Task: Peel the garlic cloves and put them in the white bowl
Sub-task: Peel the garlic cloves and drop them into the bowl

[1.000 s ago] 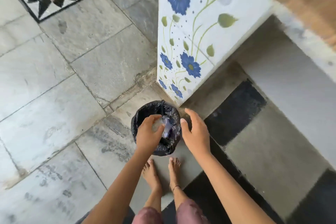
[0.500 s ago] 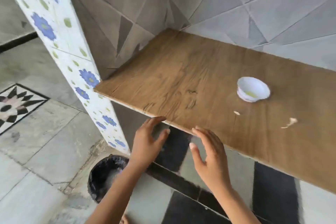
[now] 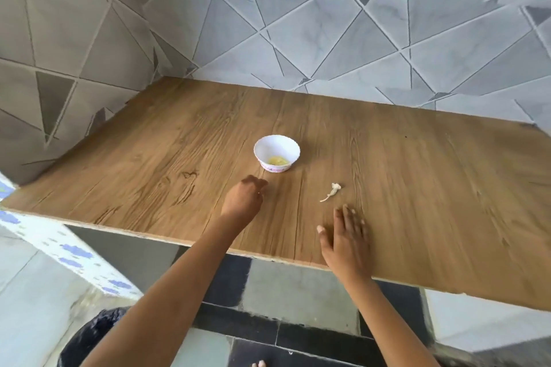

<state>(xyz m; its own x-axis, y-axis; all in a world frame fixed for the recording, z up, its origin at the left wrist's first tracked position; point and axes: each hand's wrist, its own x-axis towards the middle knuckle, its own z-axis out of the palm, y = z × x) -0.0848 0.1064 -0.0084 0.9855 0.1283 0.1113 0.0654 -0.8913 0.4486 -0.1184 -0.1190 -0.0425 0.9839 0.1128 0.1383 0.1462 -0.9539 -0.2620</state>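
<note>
A small white bowl (image 3: 276, 152) with pale yellow peeled garlic inside stands on the wooden counter (image 3: 417, 188). In front of it and to its left, my left hand (image 3: 243, 199) reaches over the counter with fingers curled down; a small scrap seen there earlier is hidden under it, and whether the fingers pinch it is unclear. A dry garlic stem and skin piece (image 3: 331, 191) lies to the right of the bowl's front. My right hand (image 3: 346, 238) lies flat on the counter just below that piece, fingers spread, holding nothing.
Grey tiled walls close the counter at the back and left. The counter's front edge runs across the lower view. A bin with a black bag (image 3: 89, 337) stands on the floor at the lower left beside a flower-patterned pillar (image 3: 59, 253).
The view rose from the floor bin to the counter. Both hands moved from over the bin, past the counter edge, onto the counter near the bowl.
</note>
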